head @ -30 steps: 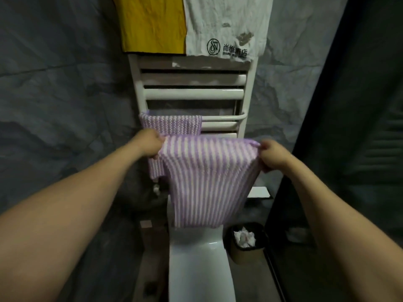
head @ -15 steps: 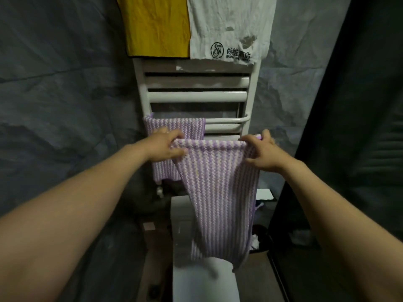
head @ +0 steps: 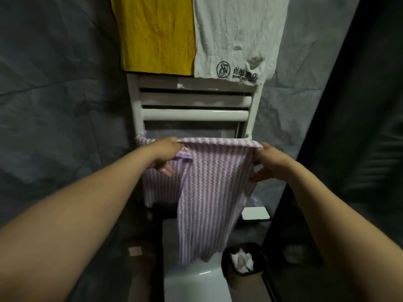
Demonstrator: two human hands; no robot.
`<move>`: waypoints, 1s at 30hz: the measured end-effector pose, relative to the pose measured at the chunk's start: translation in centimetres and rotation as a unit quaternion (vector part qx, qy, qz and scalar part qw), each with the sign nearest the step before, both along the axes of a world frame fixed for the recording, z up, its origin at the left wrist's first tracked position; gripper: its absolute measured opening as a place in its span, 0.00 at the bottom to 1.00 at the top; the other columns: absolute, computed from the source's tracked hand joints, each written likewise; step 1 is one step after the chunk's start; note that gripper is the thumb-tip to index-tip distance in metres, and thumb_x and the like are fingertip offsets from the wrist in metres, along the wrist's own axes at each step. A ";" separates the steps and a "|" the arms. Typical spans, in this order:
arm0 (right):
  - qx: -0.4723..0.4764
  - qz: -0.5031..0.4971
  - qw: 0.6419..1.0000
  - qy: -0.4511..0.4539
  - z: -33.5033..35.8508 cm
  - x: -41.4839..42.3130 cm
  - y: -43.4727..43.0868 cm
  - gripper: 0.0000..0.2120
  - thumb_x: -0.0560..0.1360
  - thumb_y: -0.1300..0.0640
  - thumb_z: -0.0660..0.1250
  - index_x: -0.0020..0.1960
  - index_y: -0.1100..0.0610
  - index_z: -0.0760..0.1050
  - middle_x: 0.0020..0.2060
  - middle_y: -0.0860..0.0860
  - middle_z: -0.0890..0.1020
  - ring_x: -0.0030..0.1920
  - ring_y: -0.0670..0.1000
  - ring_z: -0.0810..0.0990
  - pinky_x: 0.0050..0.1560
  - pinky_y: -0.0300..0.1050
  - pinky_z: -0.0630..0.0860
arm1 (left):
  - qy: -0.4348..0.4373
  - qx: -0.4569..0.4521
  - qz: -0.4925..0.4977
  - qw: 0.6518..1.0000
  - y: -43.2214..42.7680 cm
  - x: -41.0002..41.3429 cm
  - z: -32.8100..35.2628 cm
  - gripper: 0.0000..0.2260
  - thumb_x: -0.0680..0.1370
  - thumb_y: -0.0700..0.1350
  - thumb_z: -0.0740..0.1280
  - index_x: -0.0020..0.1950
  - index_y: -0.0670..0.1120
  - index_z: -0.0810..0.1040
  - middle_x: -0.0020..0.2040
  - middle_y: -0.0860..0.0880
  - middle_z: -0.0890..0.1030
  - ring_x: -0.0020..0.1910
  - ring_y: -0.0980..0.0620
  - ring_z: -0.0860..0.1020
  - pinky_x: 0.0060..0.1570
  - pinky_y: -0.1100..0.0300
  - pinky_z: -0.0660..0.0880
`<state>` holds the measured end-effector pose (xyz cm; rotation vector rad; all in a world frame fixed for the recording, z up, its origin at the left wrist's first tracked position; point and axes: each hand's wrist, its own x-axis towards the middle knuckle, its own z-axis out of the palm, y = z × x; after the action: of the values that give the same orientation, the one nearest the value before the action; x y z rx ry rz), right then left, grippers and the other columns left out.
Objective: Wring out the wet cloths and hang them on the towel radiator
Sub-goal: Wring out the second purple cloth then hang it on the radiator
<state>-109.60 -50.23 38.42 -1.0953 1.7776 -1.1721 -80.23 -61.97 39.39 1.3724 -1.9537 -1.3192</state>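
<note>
A purple and white striped cloth (head: 213, 192) is draped over a lower bar of the white towel radiator (head: 194, 114) and hangs down long in front. My left hand (head: 164, 154) pinches its top left corner. My right hand (head: 268, 162) pinches the top right corner. A second striped purple cloth (head: 159, 186) hangs on the same bar to the left, partly behind my left hand and the first cloth. A yellow cloth (head: 157, 33) and a white printed towel (head: 237, 35) hang over the radiator's top.
A white toilet cistern (head: 196, 277) stands directly below the radiator. A dark bin (head: 243, 261) with crumpled paper sits to its right. A dark glass panel (head: 349, 149) rises on the right. Grey marbled wall surrounds the radiator.
Both hands have carried the striped cloth up and forward onto the lower radiator bar, so its top edge now lies over the bar, next to the other striped cloth.
</note>
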 end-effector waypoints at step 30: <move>-0.292 -0.042 0.914 0.279 2.8 -8.5 -14.8 0.17 0.75 0.46 0.56 0.55 0.57 0.73 0.52 0.54 0.70 0.52 0.42 0.68 0.56 0.24 0.62 | 0.003 -0.338 -0.035 0.941 -13.4 -12.6 4.2 0.06 0.80 0.46 0.64 0.49 0.44 0.74 0.46 0.46 0.78 0.46 0.49 0.76 0.43 0.56 0.67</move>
<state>-118.13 -65.04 41.18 -1.8694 1.9450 -1.6195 -92.88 -75.39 43.58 0.9553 -2.1703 -0.5633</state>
